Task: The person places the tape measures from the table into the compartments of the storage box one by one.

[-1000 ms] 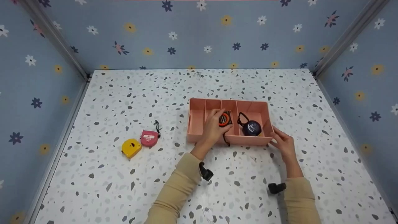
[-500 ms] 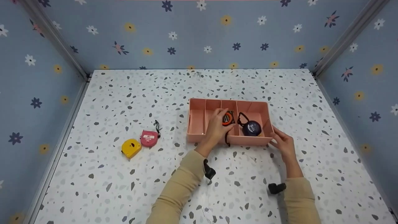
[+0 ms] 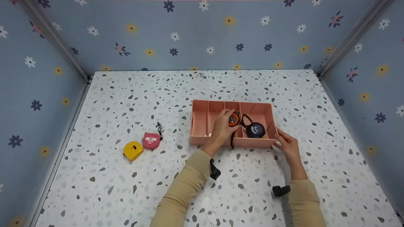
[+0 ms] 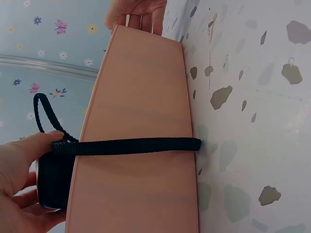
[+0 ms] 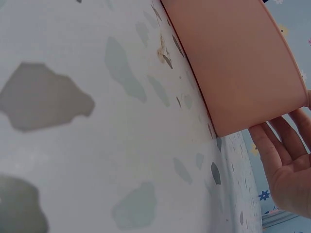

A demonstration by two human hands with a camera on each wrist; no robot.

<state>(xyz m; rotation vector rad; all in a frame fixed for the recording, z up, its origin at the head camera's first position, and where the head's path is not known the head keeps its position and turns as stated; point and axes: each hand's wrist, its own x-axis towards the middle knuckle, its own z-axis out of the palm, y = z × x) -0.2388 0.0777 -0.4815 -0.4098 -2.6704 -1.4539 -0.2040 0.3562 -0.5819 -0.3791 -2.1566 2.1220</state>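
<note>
My left hand [image 3: 222, 127] holds a black tape measure [image 3: 234, 119] with an orange ring at the top of the pink divided box [image 3: 202, 140]. Its black strap [image 4: 136, 146] hangs down over the box's near wall in the left wrist view. Thumb and fingers grip the tape's case from opposite sides. A navy round tape measure [image 3: 255, 130] marked 5m lies in the rightmost compartment, its cord loop leaning by the divider. My right hand [image 3: 288, 145] rests at the box's near right corner; the right wrist view shows its fingers [image 5: 266, 145] fairly straight against the end wall.
A pink tape measure [image 3: 151, 140] with a black cord and a yellow tape measure [image 3: 133, 150] lie close together on the speckled table [image 3: 104, 189], left of the box. Flower-patterned panels [image 3: 195, 34] stand at the back and both sides.
My left hand has moved a little to the right with the black and orange tape measure, closer to the rightmost divider. The strap has shifted along with it. My right hand and the box stay put.
</note>
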